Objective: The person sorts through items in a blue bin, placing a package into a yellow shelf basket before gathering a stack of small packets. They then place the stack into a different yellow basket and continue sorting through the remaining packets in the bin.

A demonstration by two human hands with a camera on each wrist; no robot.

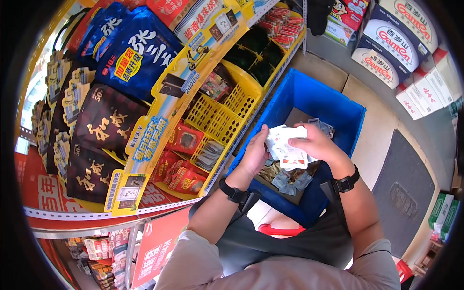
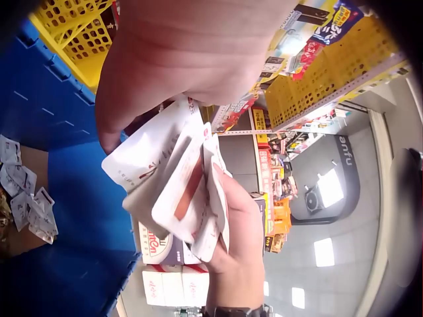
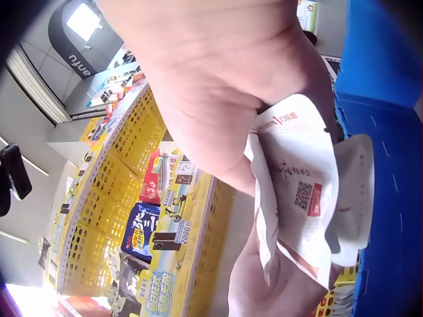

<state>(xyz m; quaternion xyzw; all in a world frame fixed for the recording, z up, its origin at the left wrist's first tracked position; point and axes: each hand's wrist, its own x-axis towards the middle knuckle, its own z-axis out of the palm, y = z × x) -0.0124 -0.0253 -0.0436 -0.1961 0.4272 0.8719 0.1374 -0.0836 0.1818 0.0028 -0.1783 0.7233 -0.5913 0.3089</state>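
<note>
Over the blue bin (image 1: 355,113), both hands hold a small fanned stack of white snack packets (image 1: 293,157). My left hand (image 1: 254,153) grips the stack's left side; its fingers are mostly hidden behind the packets. My right hand (image 1: 321,144) grips the other side, thumb lying across the top. In the right wrist view one white packet (image 3: 297,172) shows red print and a QR code, with another behind it. The left wrist view shows several packets (image 2: 182,178) spread edge-on between the hands. Loose silvery packets (image 1: 285,182) and brownish ones lie on the bin's bottom.
At the left a store shelf carries yellow baskets (image 1: 212,113), red packets (image 1: 186,179) and large blue bags (image 1: 135,48). White-and-navy cartons (image 1: 389,41) stand at the upper right. A dark mat (image 1: 401,193) lies on the floor to the right. A red stool edge (image 1: 280,230) shows below the bin.
</note>
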